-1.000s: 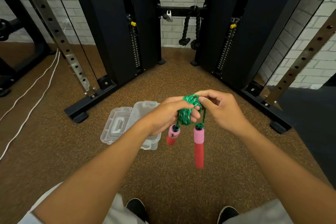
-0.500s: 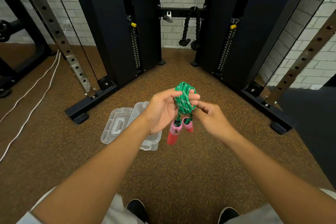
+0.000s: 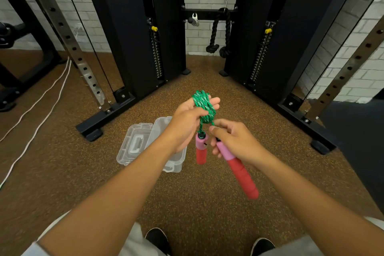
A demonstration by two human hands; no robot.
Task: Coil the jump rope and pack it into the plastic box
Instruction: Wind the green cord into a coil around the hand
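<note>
Left hand: the left hand [image 3: 187, 122] is gripping the coil of green rope [image 3: 204, 108], with the loops wound around its fingers [image 3: 214, 102] and the thumb pressing them down.
Right hand: the right hand [image 3: 232, 141] is clasping the top of one handle [image 3: 239, 168], thumb and fingers closing around its pink collar.
Other handle: the second handle [image 3: 201, 148] is hanging free on a short tail of rope just below the left hand, beside the held one.
Jump rope: it is sitting wholly in the hands, above the floor and not in the box.
Plastic box: the plastic box [image 3: 174, 162] is standing open on the floor, partly hidden behind the left forearm; its lid [image 3: 135, 143] is lying flat beside it. I cannot tell whether anything is inside.
Progress: coiling is looking nearly finished, only short tails remaining; tidying the handles and packing are still left.
Materials: the rope is looking braided, green flecked with white; the handles are cylinders, red with a soft-looking ribbed grip under pink collars; the box is clear, rigid-looking plastic with rounded corners.
Floor: the floor [image 3: 207, 214] is showing a speckled brown, grainy, rubber-like surface.
</note>
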